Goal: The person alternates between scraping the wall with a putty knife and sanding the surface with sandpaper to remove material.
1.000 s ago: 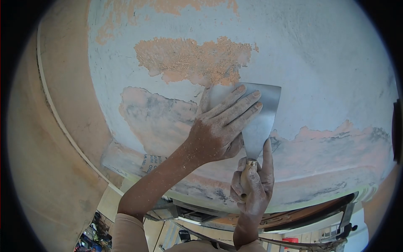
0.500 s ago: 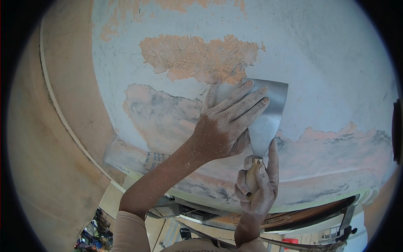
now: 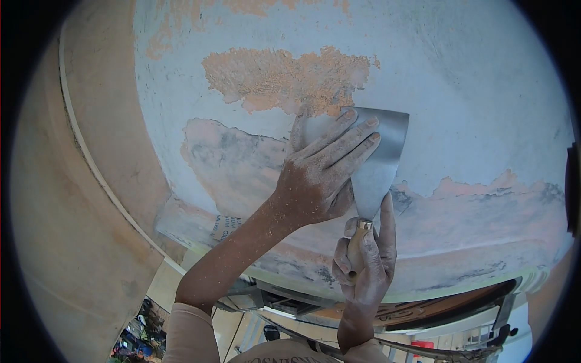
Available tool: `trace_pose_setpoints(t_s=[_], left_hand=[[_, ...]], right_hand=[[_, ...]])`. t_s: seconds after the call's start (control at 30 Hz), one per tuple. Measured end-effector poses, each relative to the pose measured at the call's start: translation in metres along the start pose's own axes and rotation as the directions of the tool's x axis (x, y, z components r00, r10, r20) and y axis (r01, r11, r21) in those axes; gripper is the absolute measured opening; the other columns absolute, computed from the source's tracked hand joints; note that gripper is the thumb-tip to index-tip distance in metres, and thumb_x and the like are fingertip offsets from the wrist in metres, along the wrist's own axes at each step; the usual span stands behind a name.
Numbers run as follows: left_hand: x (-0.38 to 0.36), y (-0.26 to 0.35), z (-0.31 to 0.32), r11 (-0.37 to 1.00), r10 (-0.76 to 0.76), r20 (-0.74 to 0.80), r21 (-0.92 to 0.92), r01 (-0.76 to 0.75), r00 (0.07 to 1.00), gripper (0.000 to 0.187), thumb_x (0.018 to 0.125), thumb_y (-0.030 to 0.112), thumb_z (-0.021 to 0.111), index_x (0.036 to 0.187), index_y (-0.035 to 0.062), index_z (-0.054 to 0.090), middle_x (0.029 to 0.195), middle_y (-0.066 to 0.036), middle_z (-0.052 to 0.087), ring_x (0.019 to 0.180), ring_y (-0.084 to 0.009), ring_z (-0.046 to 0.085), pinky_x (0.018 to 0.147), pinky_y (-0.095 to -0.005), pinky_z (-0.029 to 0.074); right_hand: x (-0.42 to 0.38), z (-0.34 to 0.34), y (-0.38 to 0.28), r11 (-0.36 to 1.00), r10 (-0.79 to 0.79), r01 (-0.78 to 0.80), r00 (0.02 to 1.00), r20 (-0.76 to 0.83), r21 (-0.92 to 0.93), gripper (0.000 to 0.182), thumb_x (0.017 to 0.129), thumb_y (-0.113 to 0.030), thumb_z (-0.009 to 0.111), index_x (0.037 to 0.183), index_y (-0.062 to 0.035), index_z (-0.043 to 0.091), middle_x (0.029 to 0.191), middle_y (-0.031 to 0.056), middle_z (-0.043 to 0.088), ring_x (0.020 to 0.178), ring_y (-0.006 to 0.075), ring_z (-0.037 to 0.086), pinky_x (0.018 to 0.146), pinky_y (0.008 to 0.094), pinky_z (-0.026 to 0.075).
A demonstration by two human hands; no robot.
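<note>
My right hand (image 3: pixel 375 263) is closed around the pale handle of a wide scraper (image 3: pixel 378 178). The scraper's metal blade points up and lies against a white painted surface (image 3: pixel 466 121). Flat on the blade rest the outstretched fingers of my left hand (image 3: pixel 318 175), with its thumb hidden below. Whitish dust coats both hands. The blade's top left corner sits just beneath a rough peach-coloured patch (image 3: pixel 290 78) where the paint is gone. A smoother grey-pink patch (image 3: pixel 233 160) lies left of my left hand.
A piece of printed sandpaper (image 3: pixel 224 225) lies by my left forearm, partly covered by it. Along the bottom runs the surface's edge, with a dark-framed brown panel (image 3: pixel 423 311) beneath. A tan wall (image 3: pixel 97 212) with a pale strip stands at left. Assorted clutter (image 3: pixel 140 336) shows lower left.
Both hands and the scraper have shifted slightly left and up across the surface. My grip on the handle and the flat left fingers look the same.
</note>
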State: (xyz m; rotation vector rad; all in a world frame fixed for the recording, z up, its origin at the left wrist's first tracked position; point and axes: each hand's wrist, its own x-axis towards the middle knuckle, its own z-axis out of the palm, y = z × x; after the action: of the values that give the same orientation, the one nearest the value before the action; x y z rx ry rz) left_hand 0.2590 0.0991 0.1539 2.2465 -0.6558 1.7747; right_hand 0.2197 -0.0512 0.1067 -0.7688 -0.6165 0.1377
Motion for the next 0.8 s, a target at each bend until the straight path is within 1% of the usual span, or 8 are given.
trace_pose_setpoints(t_s=[0.1,0.2,0.3,0.4,0.5,0.6,0.7,0.8], left_hand=[[-0.012,0.007,0.004,0.999,-0.04,0.04,-0.025,0.041,0.998,0.044,0.073,0.013,0.061,0.117,0.0112,0.058,0.13,-0.005,0.052,0.126,-0.0244,0.042,0.105,-0.0649,0.01],[-0.008,0.002,0.002,0.999,-0.02,0.011,-0.024,0.021,1.0,0.045,0.072,0.012,0.06,0.117,0.0114,0.058,0.13,-0.005,0.051,0.126,-0.0243,0.042,0.105,-0.0646,0.01],[-0.011,0.006,0.0,1.0,-0.027,0.043,-0.013,0.028,0.999,0.045,0.072,0.011,0.059,0.117,0.0111,0.058,0.131,-0.005,0.051,0.126,-0.0244,0.042,0.105,-0.0642,0.011],[-0.007,0.002,-0.001,1.0,-0.003,0.031,0.013,0.003,1.0,0.044,0.074,0.012,0.059,0.118,0.0112,0.058,0.13,-0.005,0.051,0.126,-0.0244,0.042,0.105,-0.0638,0.011],[-0.007,0.002,-0.001,1.0,-0.013,0.01,-0.016,0.013,1.0,0.043,0.075,0.014,0.059,0.118,0.011,0.058,0.13,-0.005,0.051,0.126,-0.0244,0.042,0.105,-0.0638,0.012],[-0.012,0.002,0.0,1.0,-0.015,0.045,-0.022,0.016,0.999,0.042,0.076,0.015,0.059,0.117,0.0108,0.058,0.129,-0.005,0.052,0.126,-0.0243,0.042,0.105,-0.0641,0.011],[-0.003,-0.002,-0.002,0.999,-0.015,-0.027,-0.049,0.014,1.0,0.042,0.075,0.016,0.06,0.117,0.0107,0.058,0.129,-0.006,0.052,0.125,-0.0241,0.043,0.105,-0.0644,0.011],[-0.011,0.002,-0.003,1.0,-0.023,0.068,-0.02,0.024,0.997,0.042,0.075,0.016,0.06,0.116,0.0104,0.058,0.129,-0.006,0.052,0.125,-0.0239,0.043,0.105,-0.0646,0.011]], right_hand=[[-0.003,-0.007,0.002,1.0,0.004,-0.004,1.0,0.015,0.006,0.062,0.092,-0.011,0.045,0.143,-0.0002,0.011,0.09,0.0102,0.054,0.046,0.0048,0.043,0.033,0.0195,0.032],[-0.003,-0.002,0.001,1.0,0.009,-0.01,1.0,0.011,0.01,0.062,0.092,-0.011,0.046,0.143,-0.0002,0.011,0.09,0.01,0.054,0.046,0.0048,0.043,0.033,0.019,0.032],[-0.007,-0.004,0.001,1.0,0.014,-0.014,1.0,0.002,0.017,0.063,0.092,-0.011,0.046,0.143,-0.0002,0.011,0.089,0.01,0.053,0.046,0.0047,0.043,0.033,0.0182,0.031],[-0.002,0.003,0.001,1.0,0.004,-0.005,1.0,-0.015,-0.005,0.063,0.091,-0.011,0.046,0.143,-0.0003,0.012,0.089,0.01,0.053,0.045,0.0047,0.043,0.034,0.0177,0.03],[-0.007,-0.001,0.003,1.0,0.009,-0.009,1.0,-0.016,0.001,0.063,0.091,-0.01,0.046,0.143,-0.0002,0.012,0.089,0.01,0.053,0.045,0.0046,0.042,0.034,0.0177,0.031],[-0.004,0.003,0.003,1.0,0.006,-0.006,1.0,-0.014,0.007,0.062,0.091,-0.01,0.046,0.142,-0.0001,0.012,0.089,0.0101,0.053,0.045,0.0044,0.042,0.034,0.0177,0.031],[-0.002,0.008,0.004,1.0,-0.005,0.005,1.0,-0.018,0.009,0.062,0.091,-0.01,0.046,0.142,0.0,0.012,0.089,0.0103,0.053,0.045,0.0041,0.042,0.034,0.0178,0.032],[-0.005,0.002,0.008,1.0,-0.018,0.018,1.0,-0.017,0.014,0.063,0.092,-0.011,0.046,0.142,0.0001,0.011,0.089,0.0106,0.054,0.045,0.0038,0.042,0.033,0.0179,0.032]])
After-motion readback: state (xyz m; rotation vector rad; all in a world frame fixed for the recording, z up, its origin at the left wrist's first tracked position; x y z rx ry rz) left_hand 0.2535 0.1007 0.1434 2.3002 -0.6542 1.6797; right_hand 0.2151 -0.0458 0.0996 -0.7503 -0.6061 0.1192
